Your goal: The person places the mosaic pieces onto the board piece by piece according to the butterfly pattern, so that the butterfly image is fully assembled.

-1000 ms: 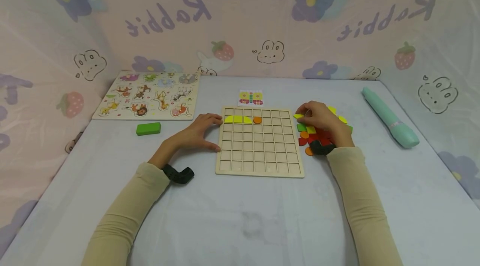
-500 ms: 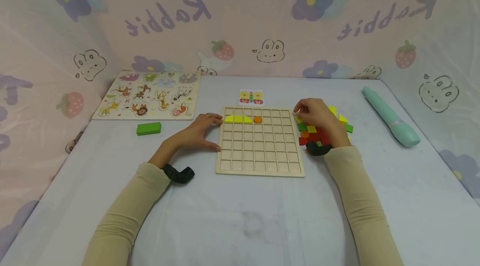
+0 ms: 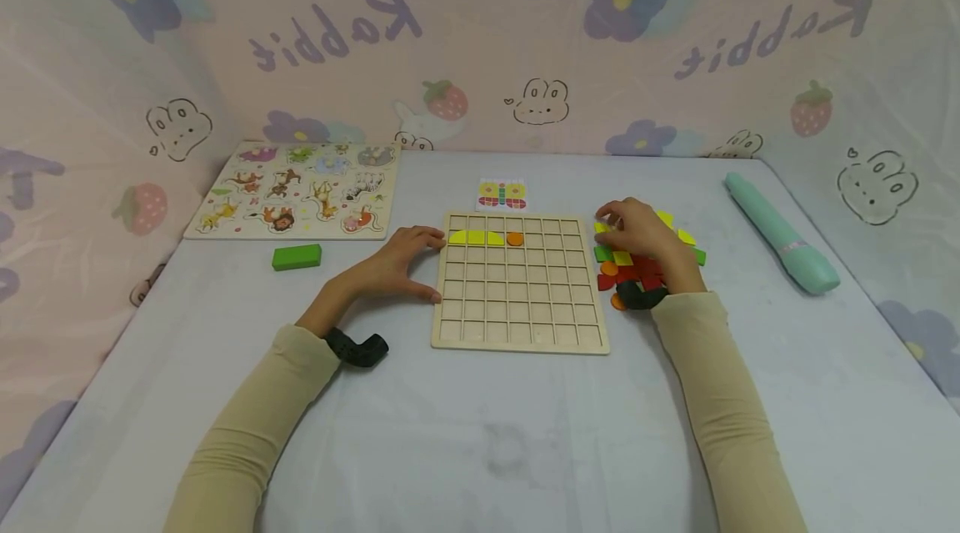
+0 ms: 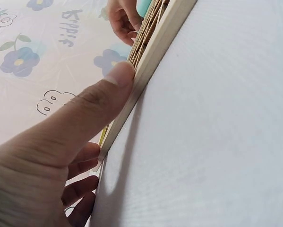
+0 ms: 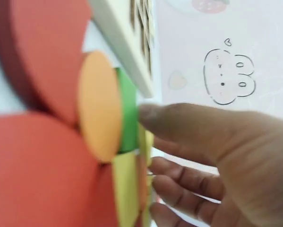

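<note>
The word "Rabbit" (image 3: 331, 32) is printed in purple on the patterned backdrop (image 3: 495, 20), beyond and left of the wooden grid board (image 3: 525, 287); a second printing (image 3: 777, 31) is seen beyond and right of that board. Both are set running from right to left.

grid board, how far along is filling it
Done: three yellow pieces and an orange disc sit in one row of the grid board. In hand: the left hand touches its left edge; the right hand is at the loose pieces, though whether it holds one is unclear. Remaining: the other cells look bare.
</note>
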`<action>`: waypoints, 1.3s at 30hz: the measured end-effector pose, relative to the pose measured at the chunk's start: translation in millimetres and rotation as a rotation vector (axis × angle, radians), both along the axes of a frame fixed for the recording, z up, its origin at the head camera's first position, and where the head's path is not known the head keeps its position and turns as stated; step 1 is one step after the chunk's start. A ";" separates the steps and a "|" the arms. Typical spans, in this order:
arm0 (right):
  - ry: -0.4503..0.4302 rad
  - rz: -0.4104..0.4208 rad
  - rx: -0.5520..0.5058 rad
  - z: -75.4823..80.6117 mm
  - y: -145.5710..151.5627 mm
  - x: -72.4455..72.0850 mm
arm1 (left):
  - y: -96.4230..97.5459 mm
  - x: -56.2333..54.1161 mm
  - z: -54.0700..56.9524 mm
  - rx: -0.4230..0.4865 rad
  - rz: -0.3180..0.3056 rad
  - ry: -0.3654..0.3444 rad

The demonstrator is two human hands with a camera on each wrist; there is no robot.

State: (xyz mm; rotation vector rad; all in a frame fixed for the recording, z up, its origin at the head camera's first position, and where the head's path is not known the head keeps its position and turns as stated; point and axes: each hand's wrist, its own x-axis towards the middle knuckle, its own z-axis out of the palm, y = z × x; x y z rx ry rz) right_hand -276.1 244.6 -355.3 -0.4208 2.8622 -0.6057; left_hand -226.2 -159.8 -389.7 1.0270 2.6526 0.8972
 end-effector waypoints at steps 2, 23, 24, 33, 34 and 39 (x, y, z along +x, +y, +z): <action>0.005 -0.012 -0.011 -1.5 0.5 -0.9 | -0.2 0.1 0.2 0.002 -0.001 -0.001; 0.084 0.263 -0.118 18.2 -76.2 14.0 | 1.0 2.1 0.8 0.006 0.001 -0.013; 0.078 0.268 -0.120 17.5 -77.5 13.4 | 0.9 2.1 0.7 0.005 0.002 -0.016; 0.013 0.290 -0.177 2.3 -76.5 5.8 | 0.6 1.4 1.0 0.002 0.006 -0.016; 0.008 0.289 -0.189 1.1 -76.2 5.7 | 0.7 1.3 0.9 0.002 0.006 -0.016; 0.002 0.303 -0.251 -1.8 -75.7 4.6 | 0.2 1.4 0.9 -0.008 0.013 -0.012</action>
